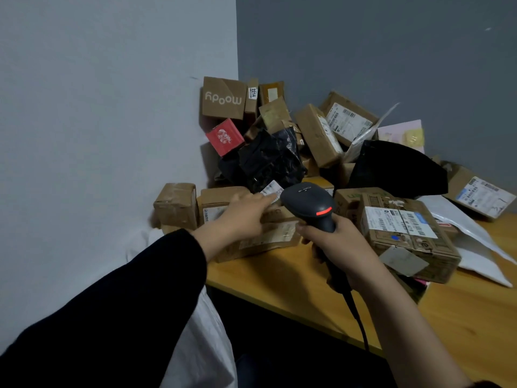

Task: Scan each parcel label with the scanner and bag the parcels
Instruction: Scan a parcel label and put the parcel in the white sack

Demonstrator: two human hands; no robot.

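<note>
Parcels point(319, 135) heaped on the bench point(307, 292), piled into the wall corner beyond the scanner point(307, 203). Scanner held upright, red light showing on its head, cord running down from the handle.

Right grip point(340, 247) clamped round the scanner handle. Left grip point(243, 217) just left of the scanner head, fingers straight, laid over a flat carton point(268, 236) and reaching toward a white label point(272, 189). Label seems to belong to the crumpled black poly parcel point(268, 161) directly behind the scanner. Cannot tell whether the fingertips touch it. Scanner head hides the label's near end.

Step in hand, as I read it: presenting that label for a scan.

- Poly film wrinkles, so press the label flat and taut with the left fingers, keeping them off the barcode.
- Tip the scanner nose down at the label and back it off enough to take in the whole code.
- Other labels lie near, e.g. on the taped carton point(405, 233) right of the scanner. Aim away from them to avoid a wrong read.

White bag point(207, 331) below-left of the scanner, off the bench edge, is the likely destination.
</note>
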